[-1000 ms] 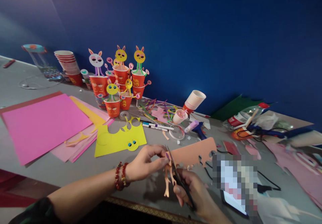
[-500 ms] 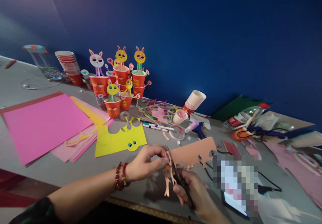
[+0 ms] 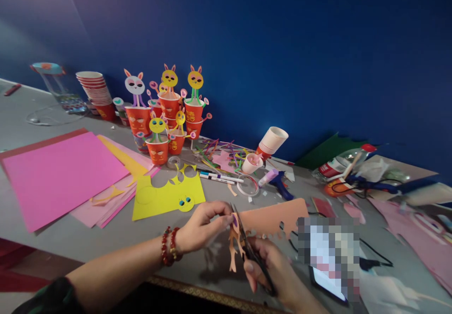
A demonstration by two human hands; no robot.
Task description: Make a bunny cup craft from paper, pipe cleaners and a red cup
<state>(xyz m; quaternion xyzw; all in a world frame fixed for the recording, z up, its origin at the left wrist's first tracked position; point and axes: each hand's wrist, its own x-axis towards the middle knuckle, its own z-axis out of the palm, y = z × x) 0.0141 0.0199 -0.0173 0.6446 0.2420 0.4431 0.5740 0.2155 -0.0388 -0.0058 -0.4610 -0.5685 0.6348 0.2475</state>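
Observation:
My left hand (image 3: 203, 228) pinches a small peach paper cutout (image 3: 233, 238) with a purple mark near its top. Thin ragged strips of the same paper hang below those fingertips. In my right hand (image 3: 271, 262) is a pair of dark-handled scissors (image 3: 254, 257), its blades pointing up and lying against the right side of the cutout. Whether the blades are fully closed I cannot tell. Just behind the scissors is a larger peach paper sheet (image 3: 273, 214) with a jagged lower edge.
Left of my hands lie a yellow sheet (image 3: 144, 205), a round yellow face (image 3: 186, 203) and pink paper (image 3: 63, 173). Red cups (image 3: 158, 150) with paper animals stand behind. Markers (image 3: 219, 177), a blue glue gun (image 3: 282, 187) and a phone (image 3: 328, 283) are near; a bottle (image 3: 339, 163) lies at right.
The larger peach sheet has shifted slightly down and to the right. My hands, the cutout and the scissors stay almost in the same place.

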